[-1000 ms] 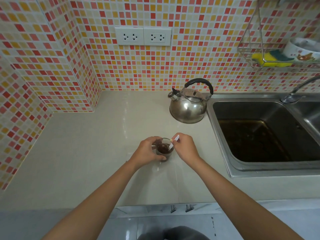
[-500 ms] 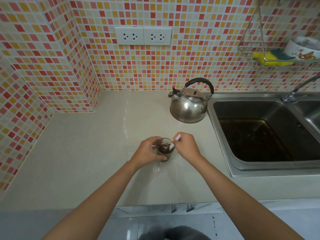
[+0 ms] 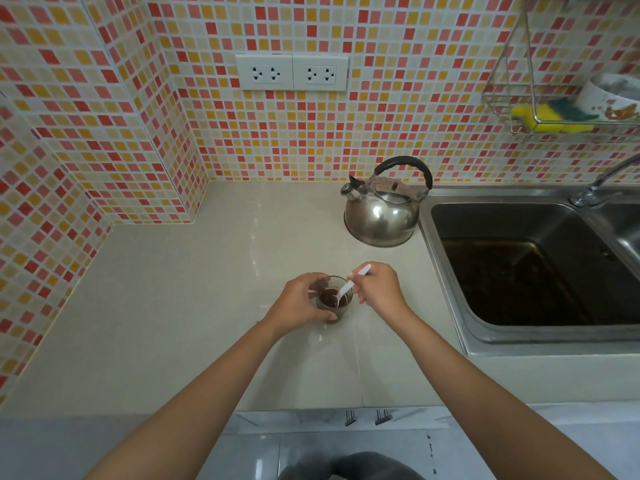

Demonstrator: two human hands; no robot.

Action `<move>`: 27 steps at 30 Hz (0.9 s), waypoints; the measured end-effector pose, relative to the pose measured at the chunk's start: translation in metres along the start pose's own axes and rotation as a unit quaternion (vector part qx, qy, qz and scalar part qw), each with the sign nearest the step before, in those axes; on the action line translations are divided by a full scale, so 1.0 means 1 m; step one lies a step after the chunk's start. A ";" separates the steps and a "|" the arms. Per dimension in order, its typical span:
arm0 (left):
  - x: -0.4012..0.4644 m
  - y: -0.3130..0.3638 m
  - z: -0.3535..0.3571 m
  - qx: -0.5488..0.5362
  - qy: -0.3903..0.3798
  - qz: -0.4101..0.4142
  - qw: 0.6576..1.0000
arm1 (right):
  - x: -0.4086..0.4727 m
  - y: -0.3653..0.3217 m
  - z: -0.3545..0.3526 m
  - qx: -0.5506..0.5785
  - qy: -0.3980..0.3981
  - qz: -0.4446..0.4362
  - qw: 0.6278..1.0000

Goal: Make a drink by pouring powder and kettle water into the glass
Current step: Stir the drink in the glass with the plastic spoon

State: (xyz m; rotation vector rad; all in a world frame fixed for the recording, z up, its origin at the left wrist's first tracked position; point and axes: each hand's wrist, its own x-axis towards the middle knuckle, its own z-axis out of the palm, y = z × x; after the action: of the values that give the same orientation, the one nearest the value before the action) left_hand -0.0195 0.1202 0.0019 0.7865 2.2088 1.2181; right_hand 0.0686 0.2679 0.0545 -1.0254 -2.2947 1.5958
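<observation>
A small clear glass (image 3: 343, 311) with dark brown liquid stands on the pale countertop (image 3: 194, 306), near its front middle. My left hand (image 3: 299, 304) is wrapped around the glass's left side. My right hand (image 3: 379, 289) pinches a white spoon (image 3: 346, 289) whose bowl dips into the brown liquid. A steel kettle (image 3: 382, 216) with a black handle sits upright behind the glass, next to the sink. No powder packet is in view.
A steel sink (image 3: 540, 271) with brownish water fills the right side, its tap (image 3: 602, 181) at the far right. A wire rack (image 3: 554, 112) on the tiled wall holds a yellow sponge and a bowl. Two wall sockets (image 3: 292, 72) sit above the counter.
The spoon has shifted slightly inside the glass and my right hand has moved a little with it. My left hand, the glass and the kettle stay where they were.
</observation>
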 end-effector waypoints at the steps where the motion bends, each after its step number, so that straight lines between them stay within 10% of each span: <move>1: 0.000 0.000 0.000 0.000 0.000 0.002 1.000 | -0.001 -0.002 -0.002 0.014 0.008 -0.011 1.000; 9: -0.001 -0.001 0.000 -0.012 0.001 0.007 1.000 | -0.007 -0.006 -0.002 -0.137 -0.061 -0.155 0.976; 27: -0.002 0.001 0.000 0.004 0.000 -0.003 1.000 | -0.002 0.007 0.006 -0.118 -0.031 -0.090 0.988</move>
State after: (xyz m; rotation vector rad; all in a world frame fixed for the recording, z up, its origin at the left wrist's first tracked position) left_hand -0.0181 0.1196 0.0032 0.7830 2.2167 1.2067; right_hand 0.0698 0.2636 0.0459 -0.7938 -2.5815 1.3299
